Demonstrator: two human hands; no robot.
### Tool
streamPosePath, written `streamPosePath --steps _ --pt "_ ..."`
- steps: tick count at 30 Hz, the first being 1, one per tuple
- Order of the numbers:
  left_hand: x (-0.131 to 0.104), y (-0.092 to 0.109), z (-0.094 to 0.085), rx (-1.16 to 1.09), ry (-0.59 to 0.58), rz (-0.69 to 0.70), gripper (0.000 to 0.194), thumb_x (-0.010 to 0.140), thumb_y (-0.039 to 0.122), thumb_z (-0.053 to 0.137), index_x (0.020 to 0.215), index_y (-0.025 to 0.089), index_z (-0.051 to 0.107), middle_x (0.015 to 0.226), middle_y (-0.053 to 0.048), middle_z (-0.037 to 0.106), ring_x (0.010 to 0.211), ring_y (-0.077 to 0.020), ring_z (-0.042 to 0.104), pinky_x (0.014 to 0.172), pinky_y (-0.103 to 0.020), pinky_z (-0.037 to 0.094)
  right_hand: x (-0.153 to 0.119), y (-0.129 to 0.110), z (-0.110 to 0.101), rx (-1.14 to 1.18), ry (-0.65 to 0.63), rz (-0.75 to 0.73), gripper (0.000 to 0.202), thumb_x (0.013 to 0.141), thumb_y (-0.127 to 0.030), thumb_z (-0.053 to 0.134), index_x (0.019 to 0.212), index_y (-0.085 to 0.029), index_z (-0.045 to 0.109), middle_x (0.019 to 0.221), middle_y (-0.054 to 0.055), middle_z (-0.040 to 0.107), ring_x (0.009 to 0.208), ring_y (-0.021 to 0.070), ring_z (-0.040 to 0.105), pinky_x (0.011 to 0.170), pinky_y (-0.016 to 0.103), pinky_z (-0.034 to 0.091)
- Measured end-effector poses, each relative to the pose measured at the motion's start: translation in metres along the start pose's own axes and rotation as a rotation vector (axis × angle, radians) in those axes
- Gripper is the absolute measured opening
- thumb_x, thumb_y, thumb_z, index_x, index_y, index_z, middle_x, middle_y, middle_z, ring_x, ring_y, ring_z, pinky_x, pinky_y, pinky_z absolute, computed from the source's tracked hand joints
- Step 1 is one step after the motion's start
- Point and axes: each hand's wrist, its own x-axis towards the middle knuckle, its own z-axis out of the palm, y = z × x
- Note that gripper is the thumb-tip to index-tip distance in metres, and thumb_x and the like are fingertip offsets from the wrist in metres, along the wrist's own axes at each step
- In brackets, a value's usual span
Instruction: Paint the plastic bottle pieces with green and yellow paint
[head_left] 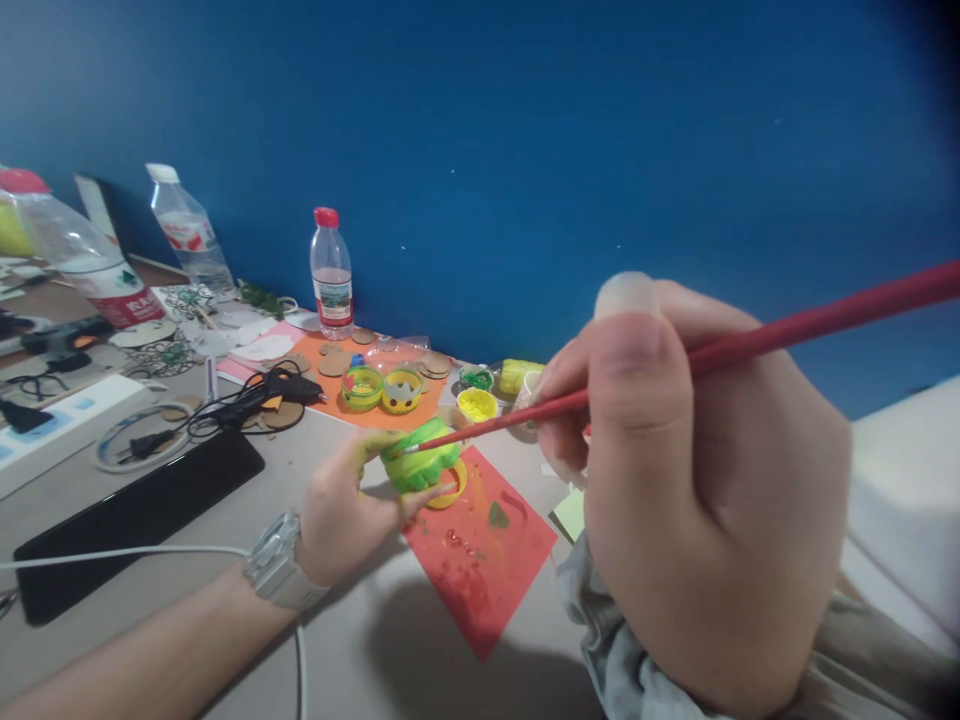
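My left hand [352, 505], with a watch on its wrist, grips a green and yellow painted piece [427, 462] with a scalloped edge between thumb and fingers. Close to the camera, my right hand [675, 440] pinches a red paintbrush [517, 412]. The brush tip meets the painted piece, at its left part as seen here. Below the piece, a yellow ring [456, 490] lies on a red sheet of paper [487, 570] marked with paint. Behind them are a cup of yellow paint [477, 404] and a cup of green paint [475, 378].
Two small yellow cups [401, 391] stand on an orange sheet [420, 412]. A red-capped bottle [331, 275] is by the blue wall. At left are a glue gun [289, 382], a black phone-like slab [142, 520], a power strip [67, 430] and more bottles.
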Motion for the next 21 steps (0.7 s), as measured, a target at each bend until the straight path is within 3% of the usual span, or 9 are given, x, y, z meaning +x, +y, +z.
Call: streamPosePath --steps 4,10,18,21 --pt "0.000 0.000 0.001 -0.004 0.000 -0.003 0.045 0.059 0.045 0.084 0.089 0.022 0.059 0.069 0.005 0.068 0.059 -0.0140 0.067 0.057 -0.024 0.056 -0.001 -0.001 -0.004 -0.070 -0.002 -0.040 0.049 0.109 -0.018 0.020 0.071 -0.014 0.051 0.058 -0.002 0.040 0.050 0.0021 0.042 0.046 0.012 0.033" --pt "0.000 -0.002 0.002 -0.018 -0.019 -0.009 0.045 0.060 0.044 0.084 0.090 0.024 0.058 0.070 0.005 0.067 0.059 -0.0132 0.067 0.057 -0.024 0.055 -0.003 0.001 -0.009 -0.136 0.023 0.054 0.056 0.109 -0.022 0.011 0.073 -0.012 0.053 0.057 -0.001 0.038 0.049 0.0046 0.040 0.044 0.015 0.032" --pt "-0.006 -0.008 0.000 -0.018 -0.020 -0.023 0.044 0.059 0.038 0.084 0.092 0.024 0.059 0.075 0.003 0.070 0.066 -0.0168 0.069 0.060 -0.028 0.056 -0.001 0.004 -0.013 -0.180 0.080 0.000 0.051 0.108 -0.019 0.016 0.075 -0.015 0.055 0.058 -0.002 0.038 0.048 0.0046 0.038 0.043 0.014 0.032" --pt "-0.003 -0.006 0.001 -0.009 -0.036 -0.033 0.043 0.058 0.036 0.084 0.091 0.023 0.059 0.074 0.002 0.070 0.066 -0.0175 0.069 0.060 -0.029 0.056 -0.002 0.004 -0.016 -0.188 0.089 0.074 0.049 0.107 -0.018 0.016 0.079 -0.014 0.056 0.059 -0.002 0.039 0.049 0.0046 0.040 0.044 0.015 0.033"
